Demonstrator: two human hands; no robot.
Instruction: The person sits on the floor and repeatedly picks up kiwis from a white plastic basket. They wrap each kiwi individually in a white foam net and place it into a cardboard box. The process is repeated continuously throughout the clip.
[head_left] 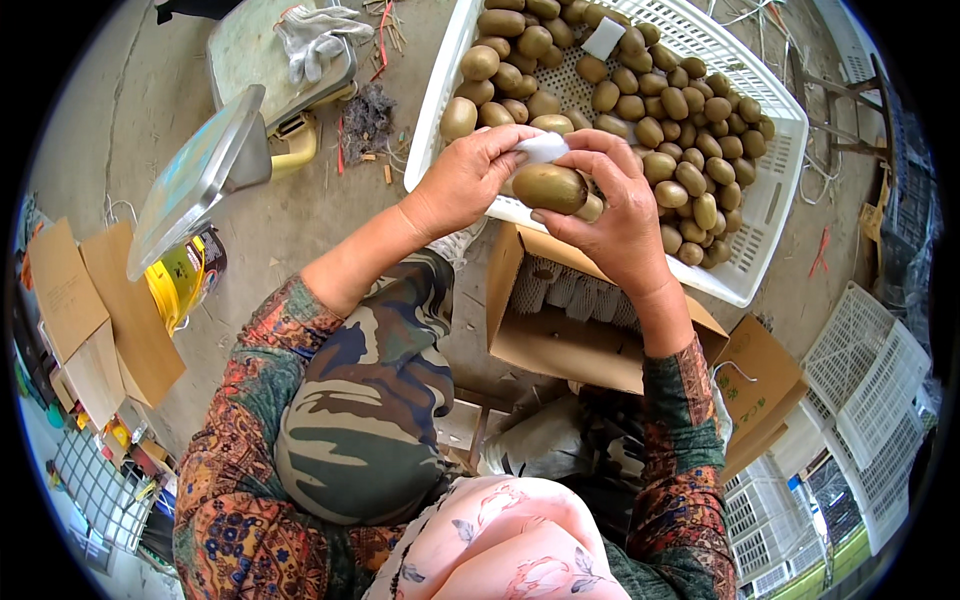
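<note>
Above the near rim of a white plastic crate [755, 275], both my hands are close together. Between my left hand's [478, 172] pinched fingertips is a soft white piece [541, 149] that looks like a foam sleeve. My right hand [615, 195] holds a brown kiwifruit [548, 189] between thumb and fingers, its fingertips also close to the white piece. A second brown, rounded end [591, 207] shows beside the thumb, partly hidden. Many loose kiwifruit [675, 103] lie in the crate, with a white block [603, 39] on top. Below my hands stands an open cardboard box [570, 355] holding white foam-net sleeves [575, 294].
A platform scale [262, 60] with a tilted display [190, 175] stands at the left, with grey gloves [318, 42] on it. Cardboard [130, 310] and a yellow bucket [180, 280] are below it. Another carton [765, 385] and white crates [870, 390] stand at the right.
</note>
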